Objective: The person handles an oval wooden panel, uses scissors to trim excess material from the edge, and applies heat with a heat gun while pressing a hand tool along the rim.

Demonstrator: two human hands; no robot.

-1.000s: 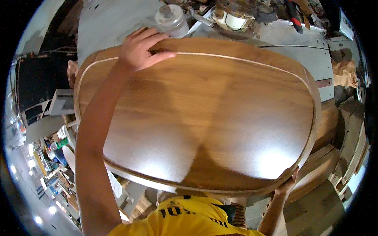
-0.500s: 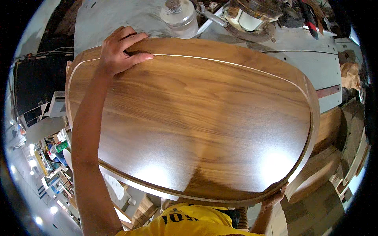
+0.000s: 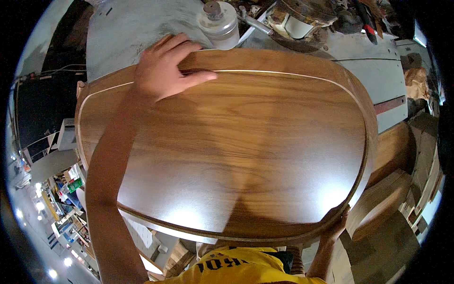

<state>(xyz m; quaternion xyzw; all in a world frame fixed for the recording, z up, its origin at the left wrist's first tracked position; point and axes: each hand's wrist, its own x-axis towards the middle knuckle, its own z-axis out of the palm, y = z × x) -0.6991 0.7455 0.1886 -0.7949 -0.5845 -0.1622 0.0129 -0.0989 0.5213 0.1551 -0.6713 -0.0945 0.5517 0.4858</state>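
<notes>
A large rounded wooden panel (image 3: 236, 142) with a raised rim fills the middle, its brown grain shining under two bright reflections. Along the far side a thin pale line runs where the rim meets the flat face. My left hand (image 3: 165, 68) lies over the far rim, left of the middle. Its fingers stretch outward and the thumb is spread over the inner face; the hand is slightly blurred. At the near right corner my right hand (image 3: 338, 225) grips the panel's outer edge, its fingers partly hidden by the rim.
Beyond the panel is a grey work surface (image 3: 132, 38) with a clear plastic jar (image 3: 222, 28) and a dark, dusty round machine part (image 3: 302, 23). Curved wooden pieces (image 3: 383, 203) stand at right. A small tan shape (image 3: 81, 88) at the panel's left edge is unclear.
My left hand has slid to the right along the far rim. The panel has shifted slightly left in view; my right hand stays at its near right corner.
</notes>
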